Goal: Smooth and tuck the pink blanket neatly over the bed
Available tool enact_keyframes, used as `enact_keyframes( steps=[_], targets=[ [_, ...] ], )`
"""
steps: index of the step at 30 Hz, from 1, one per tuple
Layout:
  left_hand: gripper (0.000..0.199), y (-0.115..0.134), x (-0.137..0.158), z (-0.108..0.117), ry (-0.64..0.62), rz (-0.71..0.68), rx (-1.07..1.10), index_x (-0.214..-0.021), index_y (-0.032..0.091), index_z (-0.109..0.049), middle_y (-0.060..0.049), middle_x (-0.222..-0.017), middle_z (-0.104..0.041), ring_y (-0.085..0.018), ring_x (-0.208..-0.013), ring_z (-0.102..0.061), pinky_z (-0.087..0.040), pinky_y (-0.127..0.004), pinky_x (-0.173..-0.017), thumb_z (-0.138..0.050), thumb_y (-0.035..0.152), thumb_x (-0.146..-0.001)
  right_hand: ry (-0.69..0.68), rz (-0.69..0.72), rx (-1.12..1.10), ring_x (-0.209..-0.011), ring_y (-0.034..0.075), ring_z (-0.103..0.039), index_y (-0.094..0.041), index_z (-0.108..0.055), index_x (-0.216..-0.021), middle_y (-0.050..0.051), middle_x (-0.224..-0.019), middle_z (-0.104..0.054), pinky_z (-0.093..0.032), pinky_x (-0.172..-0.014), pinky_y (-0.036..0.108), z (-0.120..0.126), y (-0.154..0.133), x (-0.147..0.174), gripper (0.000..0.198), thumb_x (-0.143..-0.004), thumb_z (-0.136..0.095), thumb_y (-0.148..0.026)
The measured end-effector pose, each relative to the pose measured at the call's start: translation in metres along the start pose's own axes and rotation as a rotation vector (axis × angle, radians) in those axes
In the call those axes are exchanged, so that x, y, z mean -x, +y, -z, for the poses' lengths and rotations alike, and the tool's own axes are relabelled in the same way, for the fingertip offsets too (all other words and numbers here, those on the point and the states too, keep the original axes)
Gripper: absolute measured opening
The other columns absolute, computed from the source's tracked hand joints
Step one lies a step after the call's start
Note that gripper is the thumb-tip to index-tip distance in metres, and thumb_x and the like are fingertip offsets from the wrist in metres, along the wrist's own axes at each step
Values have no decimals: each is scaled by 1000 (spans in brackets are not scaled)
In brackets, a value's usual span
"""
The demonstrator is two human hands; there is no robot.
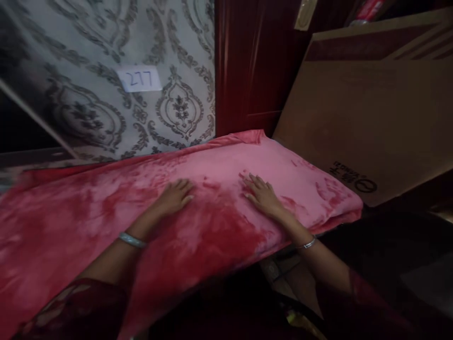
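A pink and red plush blanket [212, 226] lies spread out before me, with darker and lighter patches in its pile. Palm down on its middle rests my left hand [175, 196], fingers stretched out. My right hand [264, 193] lies flat farther to the right, on a paler pink part, its fingers a little apart. Neither hand grips the cloth. At the far side, near the door, one corner of the blanket is folded over. What lies under the blanket is hidden.
A patterned wallpapered wall [180, 56] stands behind the blanket, bearing a paper label [139, 78] marked 277. Beside it is a dark red door [247, 66]. A large cardboard box [375, 108] leans at the right, with a red and white object [368, 10] above it.
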State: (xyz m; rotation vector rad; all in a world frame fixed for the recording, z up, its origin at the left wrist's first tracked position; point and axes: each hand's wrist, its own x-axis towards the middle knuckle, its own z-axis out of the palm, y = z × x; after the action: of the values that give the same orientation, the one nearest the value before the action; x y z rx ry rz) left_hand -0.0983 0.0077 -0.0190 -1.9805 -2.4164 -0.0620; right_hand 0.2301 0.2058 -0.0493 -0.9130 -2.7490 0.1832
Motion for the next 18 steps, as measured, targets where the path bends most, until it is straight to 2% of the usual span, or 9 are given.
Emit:
enact_keyframes(
  steps=[2,6,12,18],
  targets=[
    [60,25,30,-13,-63,-56,11,-157,31,-40,-9,-166,-32,-33,-154,-26,-23,-59,-122,-42,54,-101,-60,1,26,-152,35,-25,-28,-37,-159,10,-167,-26,-29,-115,66,-16,-15,8,60,-104,-33,-54],
    [62,53,70,-30,48,-38,21,-158,28,-38,-11,-168,-26,-34,-156,-21,-19,-59,-125,-41,53,-102,-62,-28,89,-150,32,-30,-26,-40,-157,9,-164,-32,-27,-118,63,-39,-11,15,60,-104,-30,-53],
    [55,58,80,-38,179,-17,47,-151,23,-48,-14,-164,-36,-35,-151,-31,-24,-60,-123,-43,47,-102,-26,-11,102,-149,32,-33,-26,-43,-155,8,-163,-35,-31,-116,63,-49,-3,12,62,-100,-28,-51],
    [46,64,91,-40,310,-10,41,-139,17,-58,-16,-144,-57,-30,-137,-47,-37,-50,-116,-47,37,-99,57,18,25,-145,34,-40,-30,-48,-153,8,-159,-41,-38,-111,66,-75,18,11,71,-92,-23,-58]
  ],
)
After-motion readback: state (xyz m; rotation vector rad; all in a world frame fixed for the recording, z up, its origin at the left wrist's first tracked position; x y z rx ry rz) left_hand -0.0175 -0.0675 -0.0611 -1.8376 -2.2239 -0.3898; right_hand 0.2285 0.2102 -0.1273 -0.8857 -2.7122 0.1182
